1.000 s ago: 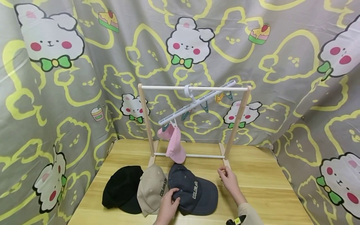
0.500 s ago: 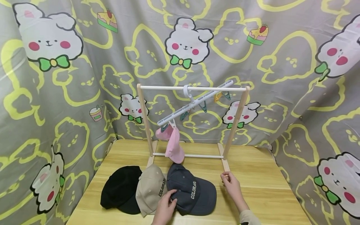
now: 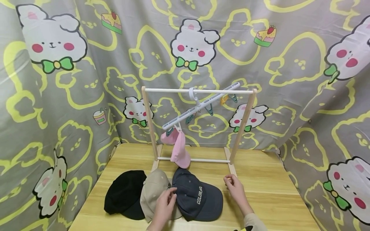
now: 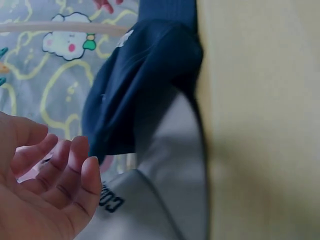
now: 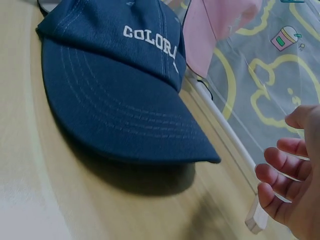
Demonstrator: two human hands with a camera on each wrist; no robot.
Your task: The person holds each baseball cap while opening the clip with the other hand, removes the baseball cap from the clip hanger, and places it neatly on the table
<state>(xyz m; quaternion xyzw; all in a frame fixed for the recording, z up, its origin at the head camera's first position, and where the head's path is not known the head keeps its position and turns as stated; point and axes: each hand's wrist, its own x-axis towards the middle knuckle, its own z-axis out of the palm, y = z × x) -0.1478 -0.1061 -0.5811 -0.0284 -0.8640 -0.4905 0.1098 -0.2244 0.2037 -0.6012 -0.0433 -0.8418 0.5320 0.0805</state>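
Note:
Three baseball caps lie in a row on the table: a black cap [image 3: 124, 194], a beige cap [image 3: 151, 192] and a dark blue cap [image 3: 199, 199] lettered COLORADO, whose edge overlaps the beige one. Over the beige cap hovers my left hand [image 3: 165, 205], its fingers loosely bent; the left wrist view shows nothing in them. To the right of the blue cap's brim is my right hand [image 3: 235, 189], fingers loosely curled and holding nothing, as the right wrist view shows. Behind the caps a pink cap [image 3: 179, 149] hangs clipped at the low left end of a tilted hanger [image 3: 202, 106].
A wooden rack [image 3: 244, 125] with a white top bar [image 3: 170, 90] carries the hanger. Several green clips and a yellow clip [image 3: 223, 99] hang along it. The rack's right foot [image 3: 232, 170] reaches forward near my right hand. A patterned curtain [image 3: 245, 57] surrounds the wooden table [image 3: 268, 192].
My left hand has come off the dark blue cap and moved left over the beige cap. The right hand has shifted slightly downward. The caps and hanger stay where they were.

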